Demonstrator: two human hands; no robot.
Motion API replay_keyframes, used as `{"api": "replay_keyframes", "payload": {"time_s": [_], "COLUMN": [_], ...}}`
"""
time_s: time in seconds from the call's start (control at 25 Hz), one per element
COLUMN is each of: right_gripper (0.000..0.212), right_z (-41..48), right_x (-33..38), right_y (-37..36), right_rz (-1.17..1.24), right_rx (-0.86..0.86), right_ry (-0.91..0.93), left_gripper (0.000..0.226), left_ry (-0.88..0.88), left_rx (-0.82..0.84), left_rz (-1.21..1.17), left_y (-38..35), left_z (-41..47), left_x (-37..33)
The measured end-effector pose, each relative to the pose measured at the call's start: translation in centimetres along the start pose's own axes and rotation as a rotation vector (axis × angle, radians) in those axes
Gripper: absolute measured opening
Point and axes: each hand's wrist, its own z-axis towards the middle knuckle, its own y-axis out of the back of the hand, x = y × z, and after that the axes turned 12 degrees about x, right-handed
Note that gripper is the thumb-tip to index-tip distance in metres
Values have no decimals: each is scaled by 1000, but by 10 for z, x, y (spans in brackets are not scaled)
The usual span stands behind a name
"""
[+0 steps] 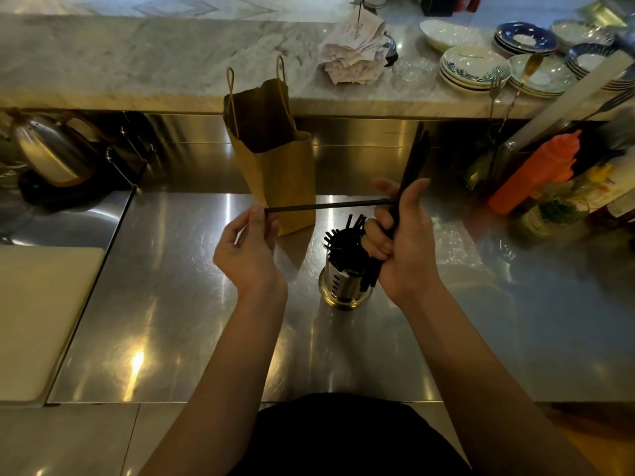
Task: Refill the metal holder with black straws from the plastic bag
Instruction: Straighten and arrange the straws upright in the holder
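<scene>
The round metal holder (345, 285) stands on the steel counter (171, 304) with several black straws sticking out of its top. My right hand (405, 242) is just right of it, closed around a bundle of black straws (414, 159) that points up and away. My left hand (251, 249) pinches the left end of a single black straw (330, 204), which lies level between both hands above the holder. A clear plastic bag (457, 245) lies flat on the counter to the right of my right hand.
A brown paper bag (275, 156) stands behind the holder. A kettle (51, 152) sits far left, a white cutting board (37, 314) near left. An orange squeeze bottle (536, 170) and jars crowd the right; stacked plates (474, 67) and paper slips (354, 49) rest on the marble ledge.
</scene>
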Motion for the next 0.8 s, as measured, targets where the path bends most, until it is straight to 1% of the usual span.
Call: {"api": "replay_keyframes", "payload": {"time_s": [0.08,0.16,0.24,0.28,0.32,0.36,0.44,0.52,0.6,0.64,0.72,0.8], "right_gripper": [38,28,33,35,36,38,40,41,41,40,32,26], "right_z": [3,7,10,12,12,12,11,10,8,7,8,10], "right_x": [2,1,3,3,4,3,1,-3,-9,-11,-14,-16], "right_y": [0,-1,1,2,4,6,10,13,14,13,13,13], "right_rz": [-46,-116,-150,-177,-217,-267,-400,-558,-715,-786,-889,-938], "right_rx": [14,-33,-144,-196,-235,-257,-255,-185,-93,-48,56,147], "right_ry": [44,46,15,-6,-29,-49,-55,-53,-56,-49,-17,-18], "left_gripper": [8,3,3,4,5,7,9,13,19,23,30,29], "left_ry": [121,227,276,285,287,279,235,166,101,70,18,-50], "left_rx": [141,407,712,824,893,928,950,897,856,875,969,1053], "left_rz": [28,195,406,474,534,599,733,812,801,789,788,837], "left_y": [1,4,9,11,12,12,8,1,-10,-18,-36,-51], "left_z": [-7,-16,-24,-27,-29,-30,-29,-22,-13,-11,-9,-8], "left_x": [7,13,17,19,19,19,15,7,-3,-7,-13,-14]}}
